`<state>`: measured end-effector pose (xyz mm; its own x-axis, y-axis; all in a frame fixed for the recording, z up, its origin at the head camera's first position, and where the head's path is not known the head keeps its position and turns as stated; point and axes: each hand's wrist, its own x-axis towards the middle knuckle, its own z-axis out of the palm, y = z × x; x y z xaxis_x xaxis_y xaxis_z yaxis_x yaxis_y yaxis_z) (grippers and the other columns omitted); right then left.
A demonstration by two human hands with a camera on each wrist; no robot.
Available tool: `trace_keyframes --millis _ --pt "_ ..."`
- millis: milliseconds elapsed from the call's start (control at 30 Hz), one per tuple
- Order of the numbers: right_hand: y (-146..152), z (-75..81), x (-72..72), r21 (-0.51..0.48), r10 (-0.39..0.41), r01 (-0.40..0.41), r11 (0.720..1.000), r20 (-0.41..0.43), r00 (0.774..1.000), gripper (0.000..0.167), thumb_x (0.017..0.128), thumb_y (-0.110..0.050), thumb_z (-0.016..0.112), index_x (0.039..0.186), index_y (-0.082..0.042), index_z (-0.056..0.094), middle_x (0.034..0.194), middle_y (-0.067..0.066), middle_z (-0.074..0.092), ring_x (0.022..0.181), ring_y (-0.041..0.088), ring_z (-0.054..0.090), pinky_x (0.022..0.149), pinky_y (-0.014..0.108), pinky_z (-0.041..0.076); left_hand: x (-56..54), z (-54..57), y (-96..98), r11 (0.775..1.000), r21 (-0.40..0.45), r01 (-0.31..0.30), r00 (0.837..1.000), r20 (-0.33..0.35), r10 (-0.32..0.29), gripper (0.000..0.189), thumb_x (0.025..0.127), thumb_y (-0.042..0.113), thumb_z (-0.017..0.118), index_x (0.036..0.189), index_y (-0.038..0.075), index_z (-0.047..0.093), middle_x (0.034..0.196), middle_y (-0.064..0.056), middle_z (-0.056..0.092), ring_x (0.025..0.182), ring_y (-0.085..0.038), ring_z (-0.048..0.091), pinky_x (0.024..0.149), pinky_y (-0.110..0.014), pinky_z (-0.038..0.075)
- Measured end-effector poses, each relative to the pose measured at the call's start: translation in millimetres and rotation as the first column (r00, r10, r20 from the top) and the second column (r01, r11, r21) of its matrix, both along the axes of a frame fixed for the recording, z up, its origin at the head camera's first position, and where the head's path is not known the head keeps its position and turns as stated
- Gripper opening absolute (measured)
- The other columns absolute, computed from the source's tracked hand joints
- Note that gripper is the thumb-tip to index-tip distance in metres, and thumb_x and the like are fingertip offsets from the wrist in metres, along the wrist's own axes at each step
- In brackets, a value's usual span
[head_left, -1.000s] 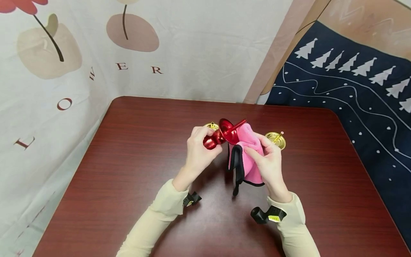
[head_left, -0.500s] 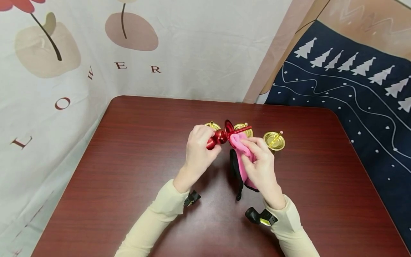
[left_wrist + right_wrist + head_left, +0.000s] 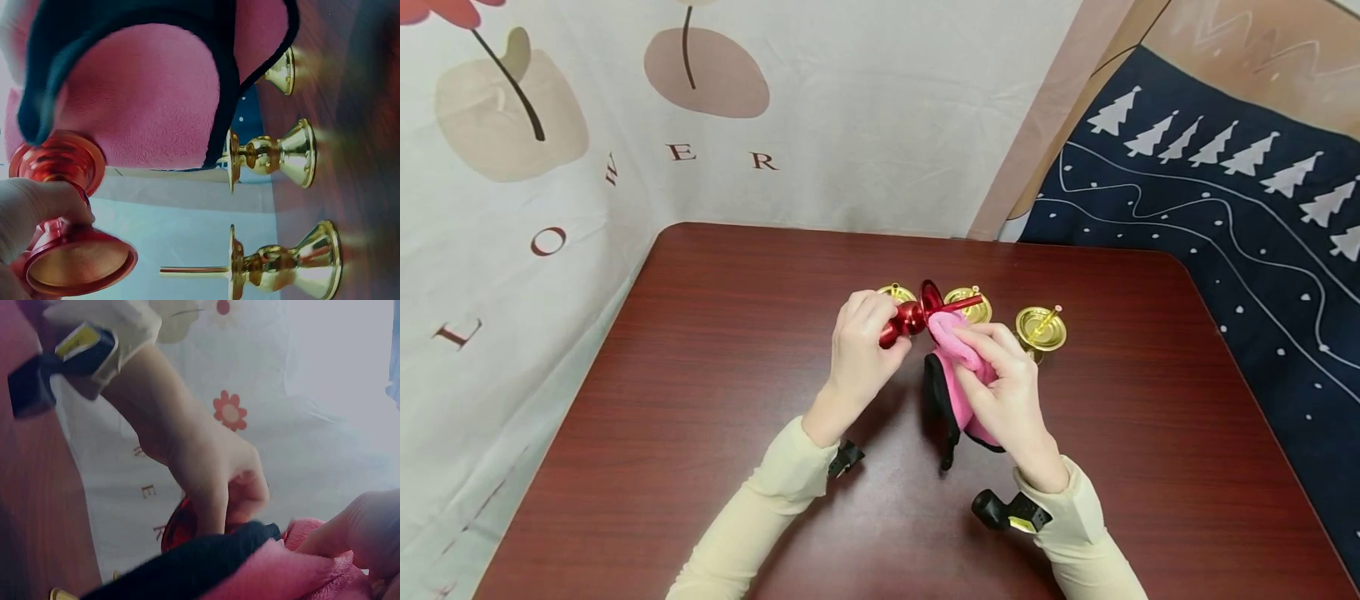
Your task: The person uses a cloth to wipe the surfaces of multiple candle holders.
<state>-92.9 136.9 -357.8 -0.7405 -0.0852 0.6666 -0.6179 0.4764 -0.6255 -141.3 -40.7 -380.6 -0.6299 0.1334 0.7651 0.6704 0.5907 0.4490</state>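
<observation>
My left hand [image 3: 859, 354] grips a shiny red candlestick [image 3: 912, 319] by its lower body, tilted on its side over the table. Its dish and thin rod point right. In the left wrist view, the hollow base of the red candlestick [image 3: 80, 262] faces the camera, with fingers around its stem. My right hand [image 3: 1009, 387] pinches a pink cloth [image 3: 957, 392] with black edging. The bunched top of this cloth lies against the red dish, below the rod, while the rest hangs down. From the right wrist, the cloth [image 3: 281, 575] covers much of the candlestick.
Three gold candlesticks stand behind the hands: a left one [image 3: 895, 292] partly hidden by the left hand, a middle one [image 3: 976, 310] behind the red rod, and a right one [image 3: 1041, 329]. Beneath everything is a dark red-brown wooden table [image 3: 700, 400]. A printed curtain [image 3: 880, 125] hangs beyond its far edge.
The red candlestick has turned so its dish shows nearly edge-on. My right hand has moved left, and the cloth has come down off the rod's side, exposing the middle gold candlestick.
</observation>
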Motion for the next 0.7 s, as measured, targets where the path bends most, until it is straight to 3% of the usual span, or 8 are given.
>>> trace_keyframes --millis 100,200,267,433,567,633,700 --pt "3.3 -2.4 -2.6 0.040 -0.018 0.019 0.999 -0.008 1.000 0.032 0.069 0.014 0.063 0.096 -0.001 0.072 0.093 0.013 0.063 0.076 0.022 0.056 0.055 0.017 0.037 1.5 -1.5 -2.3 0.996 0.082 0.047 0.996 0.073 -0.053 0.023 0.063 -0.002 0.073 0.081 0.000 0.059 0.083 -0.012 0.062 0.089 -0.028 0.052 0.079 -0.039 0.045" --pt "9.8 -4.0 -6.4 0.052 -0.038 0.037 0.998 0.010 0.999 0.033 0.068 0.015 0.063 0.095 -0.001 0.072 0.093 0.014 0.064 0.078 0.021 0.056 0.056 0.017 0.037 3.4 -1.0 -4.8 0.983 0.154 0.098 0.981 0.154 -0.122 0.024 0.063 0.001 0.074 0.082 0.000 0.060 0.084 -0.012 0.062 0.088 -0.025 0.053 0.075 -0.037 0.049" --pt "14.8 -4.2 -9.3 0.038 -0.053 0.052 0.998 0.026 0.998 0.033 0.068 0.016 0.063 0.095 0.000 0.072 0.093 0.014 0.064 0.080 0.020 0.056 0.058 0.016 0.038 4.7 0.3 -7.0 0.973 0.188 0.135 0.959 0.221 -0.175 0.024 0.063 0.002 0.074 0.082 0.002 0.060 0.083 -0.010 0.062 0.085 -0.022 0.053 0.071 -0.034 0.051" --pt "23.3 -2.4 -15.4 -0.018 -0.070 0.072 0.997 0.061 0.996 0.032 0.069 0.017 0.063 0.095 0.000 0.072 0.092 0.014 0.065 0.085 0.020 0.056 0.067 0.014 0.040 7.5 5.6 -12.5 0.950 0.239 0.203 0.882 0.378 -0.283 0.024 0.061 0.003 0.076 0.079 0.006 0.060 0.080 -0.005 0.061 0.078 -0.016 0.054 0.064 -0.028 0.049" --pt "24.2 -0.7 -18.2 -0.001 -0.052 0.052 0.999 0.064 0.997 0.027 0.071 0.015 0.064 0.092 0.000 0.072 0.092 0.014 0.065 0.083 0.019 0.055 0.064 0.014 0.039 9.4 8.6 -13.6 0.934 0.229 0.275 0.845 0.405 -0.348 0.023 0.061 0.003 0.075 0.078 0.006 0.060 0.085 -0.006 0.064 0.081 -0.016 0.056 0.067 -0.027 0.049" --pt "24.1 0.2 -18.6 0.010 -0.038 0.038 0.999 0.062 0.997 0.024 0.071 0.014 0.065 0.090 0.000 0.071 0.092 0.014 0.065 0.080 0.019 0.053 0.061 0.015 0.037 9.9 8.9 -13.2 0.927 0.225 0.300 0.839 0.400 -0.368 0.023 0.061 0.003 0.075 0.077 0.005 0.060 0.087 -0.007 0.066 0.083 -0.016 0.057 0.068 -0.027 0.049" --pt "24.3 0.6 -18.1 0.023 -0.023 0.022 0.999 0.065 0.998 0.025 0.071 0.014 0.065 0.090 0.000 0.071 0.093 0.014 0.065 0.080 0.019 0.053 0.060 0.015 0.037 10.1 8.8 -12.7 0.926 0.233 0.298 0.844 0.389 -0.370 0.023 0.061 0.002 0.075 0.078 0.005 0.060 0.087 -0.007 0.066 0.083 -0.017 0.057 0.069 -0.027 0.049"
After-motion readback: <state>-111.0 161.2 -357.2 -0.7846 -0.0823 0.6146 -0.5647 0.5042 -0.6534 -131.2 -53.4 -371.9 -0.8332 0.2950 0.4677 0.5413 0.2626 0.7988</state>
